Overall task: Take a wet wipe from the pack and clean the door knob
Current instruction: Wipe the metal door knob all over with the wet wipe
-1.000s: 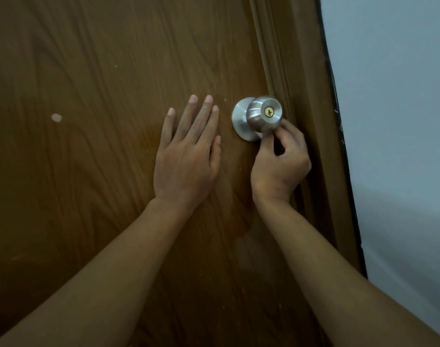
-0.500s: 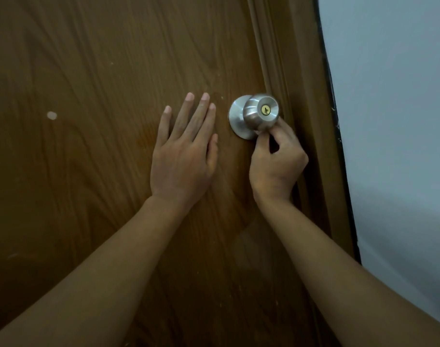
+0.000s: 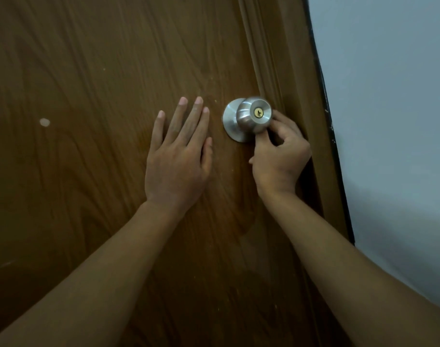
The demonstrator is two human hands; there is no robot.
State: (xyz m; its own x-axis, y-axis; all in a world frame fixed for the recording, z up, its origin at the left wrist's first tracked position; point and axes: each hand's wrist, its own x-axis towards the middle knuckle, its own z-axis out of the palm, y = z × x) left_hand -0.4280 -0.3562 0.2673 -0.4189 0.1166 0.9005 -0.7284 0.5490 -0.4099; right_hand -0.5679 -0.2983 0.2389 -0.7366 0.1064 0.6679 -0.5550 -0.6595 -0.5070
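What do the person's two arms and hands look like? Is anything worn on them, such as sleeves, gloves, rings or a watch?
Both forearms are bare up to the picture's edge: no sleeves show. The left hand and the right hand wear no gloves, and no ring, watch or bracelet is visible on the fingers or wrists. The left hand's fingernails are short and unpainted.

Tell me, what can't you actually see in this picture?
- Wet wipe: none visible in the head view; whether the right hand holds one at the door knob is hidden by its curled fingers.
- Wipe pack: not in view.
- Left hand palm: hidden against the door.
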